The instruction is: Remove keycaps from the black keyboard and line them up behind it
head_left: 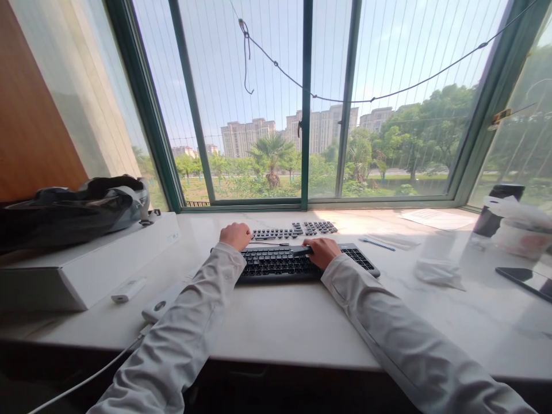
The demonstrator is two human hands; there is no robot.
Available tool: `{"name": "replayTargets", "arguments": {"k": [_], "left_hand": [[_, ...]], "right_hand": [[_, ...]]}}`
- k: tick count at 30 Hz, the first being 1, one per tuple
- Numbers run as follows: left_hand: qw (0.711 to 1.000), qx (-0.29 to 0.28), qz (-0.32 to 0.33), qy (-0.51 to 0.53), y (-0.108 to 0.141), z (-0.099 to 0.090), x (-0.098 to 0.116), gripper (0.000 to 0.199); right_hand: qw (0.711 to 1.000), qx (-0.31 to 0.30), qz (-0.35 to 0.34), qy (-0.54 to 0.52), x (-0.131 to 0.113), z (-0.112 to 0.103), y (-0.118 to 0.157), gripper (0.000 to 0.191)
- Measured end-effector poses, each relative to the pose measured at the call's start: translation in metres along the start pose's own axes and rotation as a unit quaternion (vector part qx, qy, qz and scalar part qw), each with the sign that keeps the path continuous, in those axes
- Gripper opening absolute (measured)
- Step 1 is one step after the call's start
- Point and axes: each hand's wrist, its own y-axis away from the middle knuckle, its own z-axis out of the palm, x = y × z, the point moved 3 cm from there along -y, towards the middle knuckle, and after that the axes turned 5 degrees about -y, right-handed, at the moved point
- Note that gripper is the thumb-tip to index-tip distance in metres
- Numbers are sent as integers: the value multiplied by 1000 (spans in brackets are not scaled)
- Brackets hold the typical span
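Observation:
A black keyboard (276, 270) lies flat on the white marble-patterned counter; keycaps are off over part of it, at least on its right end. My right hand (324, 252) is closed around a dark, slim hand tool (302, 250) that points left, low over the keyboard's upper rows. The tool's exact kind is too small to tell. At the keyboard's upper left corner is my left hand (236, 236), its fingers curled in; whatever they grip is hidden. Behind the keyboard, loose black keycaps (276, 233) are laid out in rows, with a second group (319, 228) beside them.
A white box (77, 270) with a black bag (73, 210) on top stands left. Near it lies a white power strip (159, 307) with a cable. Rightward are a blue pen-like stick (377, 244), clear plastic bags (439, 271), a phone (528, 282) and a tub (521, 236).

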Motion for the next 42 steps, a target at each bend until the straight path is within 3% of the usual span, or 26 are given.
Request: {"name": "replayTargets", "arguments": {"k": [10,14,17,20,22,24,28,33,38,42], "left_hand": [[999,-22,-32,21,3,9,-23,34],[998,-41,6,47,1,13,-24,34],[992,-72,70,81,-1,17,-22,33],[975,-94,151,133,-1,18,-20,35],[959,-111,198,173,1,19,-18,39],[939,-145,233,209,5,20,-17,39],[902,-220,276,249,10,23,-12,38],[898,-211,280,266,10,23,-9,36],[892,-238,278,265,9,25,-9,33],[885,-273,282,251,11,23,-11,31]], "right_hand": [[996,70,19,-43,-14,5,-1,31],[981,114,36,-152,-25,2,-3,25],[920,143,55,-361,-42,1,-13,28],[790,115,104,-593,-68,10,-33,35],[706,111,108,-691,-88,16,-47,32],[656,114,103,-739,-106,22,-60,31],[591,147,118,-784,-127,35,-71,30],[551,141,108,-815,-132,44,-68,28],[483,121,120,-859,-132,46,-65,25],[474,111,122,-865,-139,45,-62,22]]}}
